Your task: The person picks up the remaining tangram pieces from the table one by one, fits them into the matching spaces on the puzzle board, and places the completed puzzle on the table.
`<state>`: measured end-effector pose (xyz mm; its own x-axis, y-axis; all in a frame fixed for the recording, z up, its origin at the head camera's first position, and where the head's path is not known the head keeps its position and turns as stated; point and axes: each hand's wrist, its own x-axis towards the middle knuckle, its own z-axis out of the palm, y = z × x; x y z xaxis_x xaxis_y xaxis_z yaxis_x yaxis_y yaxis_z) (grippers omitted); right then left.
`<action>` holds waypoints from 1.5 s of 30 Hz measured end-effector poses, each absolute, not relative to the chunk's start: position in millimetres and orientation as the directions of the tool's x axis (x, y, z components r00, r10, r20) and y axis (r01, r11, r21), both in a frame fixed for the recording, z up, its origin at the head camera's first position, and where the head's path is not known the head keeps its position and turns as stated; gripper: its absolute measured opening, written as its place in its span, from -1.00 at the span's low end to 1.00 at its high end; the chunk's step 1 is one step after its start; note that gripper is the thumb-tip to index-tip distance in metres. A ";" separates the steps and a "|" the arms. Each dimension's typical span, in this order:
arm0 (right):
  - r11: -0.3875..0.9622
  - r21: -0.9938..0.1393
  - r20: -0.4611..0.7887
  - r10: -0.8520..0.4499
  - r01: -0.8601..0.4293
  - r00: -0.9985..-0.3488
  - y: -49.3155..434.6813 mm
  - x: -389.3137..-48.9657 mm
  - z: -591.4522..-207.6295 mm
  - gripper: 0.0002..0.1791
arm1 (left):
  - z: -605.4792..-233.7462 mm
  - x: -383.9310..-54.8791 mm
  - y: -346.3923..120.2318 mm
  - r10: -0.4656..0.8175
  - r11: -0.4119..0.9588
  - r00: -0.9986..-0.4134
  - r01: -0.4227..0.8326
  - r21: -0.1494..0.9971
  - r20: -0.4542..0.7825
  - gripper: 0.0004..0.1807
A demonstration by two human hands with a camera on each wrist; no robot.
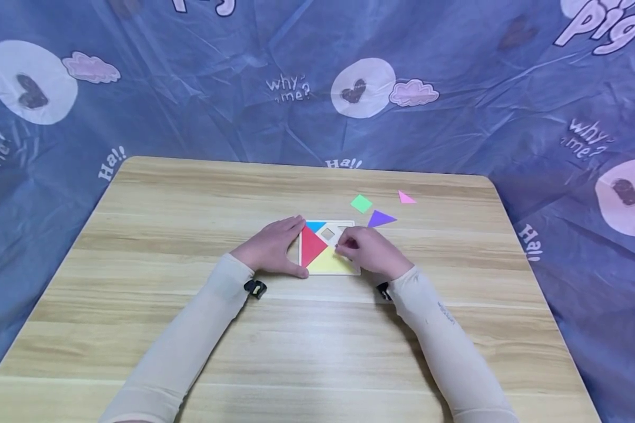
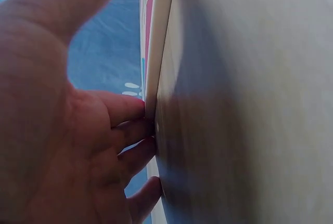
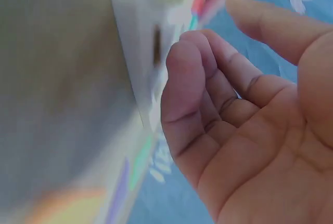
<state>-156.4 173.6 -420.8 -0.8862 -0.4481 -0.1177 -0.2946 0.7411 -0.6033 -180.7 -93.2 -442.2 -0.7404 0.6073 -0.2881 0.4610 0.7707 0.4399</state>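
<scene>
A white-framed tangram board (image 1: 361, 264) lies flat on the table. In it sit a large red triangle (image 1: 312, 247), a large yellow triangle (image 1: 328, 262) and a blue piece (image 1: 314, 226). My left hand (image 1: 275, 247) grips the board's left end, thumb at the near corner and fingers at the far one. In the left wrist view its fingertips (image 2: 136, 108) touch the board's side. Over the board's right part is my right hand (image 1: 370, 249), fingers loosely curled. The right wrist view shows a gap between thumb and fingers, with no piece visible there.
Beyond the board's right side lie a green square (image 1: 361, 204), a purple triangle (image 1: 381, 218) and a small pink triangle (image 1: 406, 198). A blurred orange-yellow shape (image 3: 67, 208) shows low in the right wrist view. Patterned blue cloth (image 1: 275, 129) hangs behind the wooden table (image 1: 217, 194).
</scene>
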 end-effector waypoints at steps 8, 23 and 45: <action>0.782 -0.589 -0.082 -0.310 -0.204 -0.947 215.1 -162.9 -397.4 -0.86 | -441.4 -179.7 -89.8 0.610 0.764 -0.749 0.468 0.443 -0.260 0.31; 0.903 -0.416 -0.249 -0.227 -0.108 -0.942 243.6 -166.3 -390.3 -0.63 | -444.4 -180.8 -91.1 0.596 0.772 -0.762 0.456 0.443 -0.254 0.31; 0.935 -0.350 -0.412 -0.205 -0.053 -0.888 247.2 -163.7 -392.1 -0.63 | -441.5 -180.4 -91.4 0.604 0.764 -0.760 0.467 0.446 -0.239 0.32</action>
